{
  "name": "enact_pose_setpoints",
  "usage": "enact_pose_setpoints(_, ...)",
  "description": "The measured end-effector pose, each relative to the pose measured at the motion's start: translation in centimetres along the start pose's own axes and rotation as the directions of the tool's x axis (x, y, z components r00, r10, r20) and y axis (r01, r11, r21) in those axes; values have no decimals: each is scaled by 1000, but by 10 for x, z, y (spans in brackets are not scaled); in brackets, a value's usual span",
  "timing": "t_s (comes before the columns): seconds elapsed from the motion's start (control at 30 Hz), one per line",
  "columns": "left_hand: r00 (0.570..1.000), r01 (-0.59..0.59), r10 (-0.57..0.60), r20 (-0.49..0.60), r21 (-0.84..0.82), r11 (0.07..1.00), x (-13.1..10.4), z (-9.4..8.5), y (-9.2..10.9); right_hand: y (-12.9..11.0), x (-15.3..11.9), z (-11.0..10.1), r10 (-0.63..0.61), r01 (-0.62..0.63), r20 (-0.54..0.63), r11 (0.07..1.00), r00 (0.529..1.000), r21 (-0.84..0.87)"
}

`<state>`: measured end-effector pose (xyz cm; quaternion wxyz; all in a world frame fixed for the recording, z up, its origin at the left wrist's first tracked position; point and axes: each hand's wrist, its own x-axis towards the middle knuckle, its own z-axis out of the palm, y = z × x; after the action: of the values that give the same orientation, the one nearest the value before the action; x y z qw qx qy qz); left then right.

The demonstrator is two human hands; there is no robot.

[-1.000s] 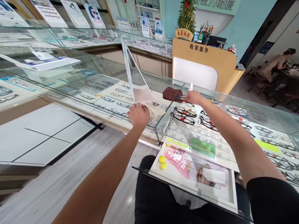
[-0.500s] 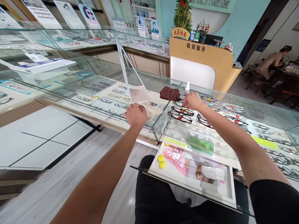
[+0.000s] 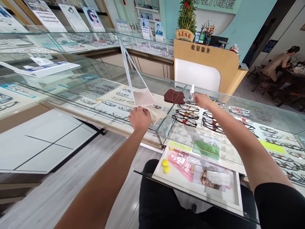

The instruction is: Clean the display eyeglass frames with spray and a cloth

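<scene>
Beige cloth (image 3: 156, 115), one piece: on the glass worktop (image 3: 269, 118), partly under the left hand (image 3: 140, 118), its loose end spreading right of those fingers. Handling, by my estimate: light, limp, quick to crease, hard to damage; best taken by a bunched fold or a corner. Dark-rimmed spectacles (image 3: 190, 102), one pair: just left of the right hand (image 3: 202, 100), at its fingertips. Handling, likewise judged: light, stiff, delicate at the hinges, lenses easily smeared; best taken by the rim or bridge.

Appearance: cloth plain, matte, rumpled; spectacles slim, too small from where I stand to tell lens tint.

Fingers: left, curled over the cloth — pinching or merely resting, I cannot tell; right, bent close together beside the spectacles, any grip hidden from me.

Adjacent items: maroon pouch (image 3: 173, 96), corded, left of the right fingers; white-capped bottle (image 3: 192, 93), upright, just beyond them; standing mirror (image 3: 128, 68), beyond the left fingers.
</scene>
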<state>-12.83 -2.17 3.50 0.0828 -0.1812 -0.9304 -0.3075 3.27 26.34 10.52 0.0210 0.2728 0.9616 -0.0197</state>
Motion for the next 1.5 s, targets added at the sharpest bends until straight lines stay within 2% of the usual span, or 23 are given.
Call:
enact_pose_setpoints(0.27, 1000, 9, -10, 19, 21, 1000, 0, -3, 3, -11, 7, 5, -76, 76, 24, 997, 997, -7)
enact_pose_setpoints(0.63, 1000, 7, -7, 5, -4, 1000, 0, -1, 0, -39, 19, 13, 8, -7, -55, 1000, 998, 19)
enact_pose_setpoints(1.13, 1000, -5, 5, -8, -2, 1000, 1, 1, -2, -38, 30, 14, 106, -104, -85, 994, 991, 31)
enact_pose_setpoints(1.33, 1000, -8, 8, -19, -5, 1000, 0, 2, -2, -37, 23, 12, 126, -121, -117, 991, 985, 54)
enact_pose_setpoints(1.43, 1000, -3, 3, -11, 6, 1000, 0, 2, 0, -32, 19, 8, 170, -161, -159, 985, 973, 67)
enact_pose_setpoints(1.5, 1000, 2, -2, -2, 14, 1000, 0, 1, 0, -28, 19, 3, 252, -232, -211, 966, 944, 115)
